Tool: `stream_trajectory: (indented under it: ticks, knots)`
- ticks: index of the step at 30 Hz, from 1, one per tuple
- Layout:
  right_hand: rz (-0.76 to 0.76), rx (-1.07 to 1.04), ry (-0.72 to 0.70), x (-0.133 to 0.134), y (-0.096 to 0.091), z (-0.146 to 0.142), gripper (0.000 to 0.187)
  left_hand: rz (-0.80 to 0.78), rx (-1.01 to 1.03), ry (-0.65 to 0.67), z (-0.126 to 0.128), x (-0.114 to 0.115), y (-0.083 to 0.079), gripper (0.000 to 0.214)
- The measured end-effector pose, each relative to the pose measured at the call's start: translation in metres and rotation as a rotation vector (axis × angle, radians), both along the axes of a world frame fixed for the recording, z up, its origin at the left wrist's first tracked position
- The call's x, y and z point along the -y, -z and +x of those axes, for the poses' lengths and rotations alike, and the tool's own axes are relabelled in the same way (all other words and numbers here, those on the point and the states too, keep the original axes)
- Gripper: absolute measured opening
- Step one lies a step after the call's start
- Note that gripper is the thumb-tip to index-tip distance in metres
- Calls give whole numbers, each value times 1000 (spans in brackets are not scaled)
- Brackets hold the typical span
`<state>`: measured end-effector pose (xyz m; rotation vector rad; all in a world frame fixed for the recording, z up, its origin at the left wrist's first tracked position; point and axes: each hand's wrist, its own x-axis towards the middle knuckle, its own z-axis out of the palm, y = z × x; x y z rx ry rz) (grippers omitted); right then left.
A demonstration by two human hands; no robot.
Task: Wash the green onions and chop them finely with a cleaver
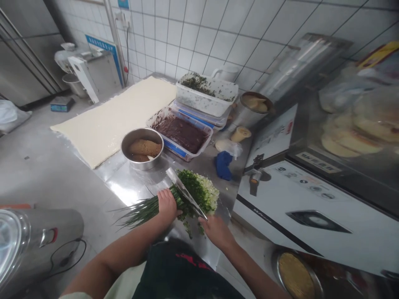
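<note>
My left hand (167, 204) presses down on a bunch of green chives (139, 211) lying across the steel counter (124, 182), fingers curled over the stalks. My right hand (217, 231) grips the handle of a cleaver (183, 191), whose blade rests against the cut end of the bunch. A heap of chopped greens (201, 192) lies just beyond the blade.
A steel bowl (142, 148) with brown paste, a tub of dark filling (181, 133) and a tub with greens (206, 92) stand behind. A rolled dough sheet (115, 116) covers the counter's far left. A blue cloth (223, 165) lies right; a white appliance (311, 207) stands beside it.
</note>
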<state>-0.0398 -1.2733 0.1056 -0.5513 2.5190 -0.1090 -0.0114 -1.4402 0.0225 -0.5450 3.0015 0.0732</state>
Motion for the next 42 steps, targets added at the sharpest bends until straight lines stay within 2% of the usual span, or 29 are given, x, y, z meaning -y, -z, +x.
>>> stream_trajectory:
  ticks: [4, 8, 11, 14, 16, 18, 21, 24, 27, 32, 35, 38, 42]
  knots:
    - [79, 40, -99, -14, -14, -1, 33, -19, 44, 36, 3, -5, -1, 80]
    - [152, 129, -52, -6, -18, -16, 32, -11, 29, 45, 1, -5, 5, 62]
    - [183, 184, 9, 19, -8, -26, 30, -3, 33, 17, -3, -6, 10, 54]
    - [164, 139, 76, 50, 8, -30, 25, -7, 27, 11, -7, -5, 13, 52]
    - [136, 108, 114, 63, 18, -32, 24, 6, 23, 14, -8, -4, 14, 42]
    - [99, 108, 157, 68, 25, -34, 25, 26, 6, 19, -7, -2, 15, 31]
    - [17, 168, 261, 64, 31, -37, 28, 46, -31, 24, -4, 0, 16, 26]
    - [-41, 223, 322, 55, 31, -35, 35, 57, -33, 10, -3, -1, 17, 29]
    - [-66, 207, 310, 42, 25, -25, 43, 69, -6, -15, -4, 0, 15, 43]
    - [-82, 1, 137, 11, 5, 0, 39, 62, 2, -144, -15, 11, 5, 60]
    - [-78, -33, 33, -5, -4, 14, 37, 67, 41, -133, -17, 14, 0, 83]
    - [-23, -4, 10, -14, -4, 22, 35, 64, 43, -101, -14, 8, 0, 101]
    - [33, 29, 18, -18, 3, 24, 32, 47, 32, -94, -6, -6, 5, 94]
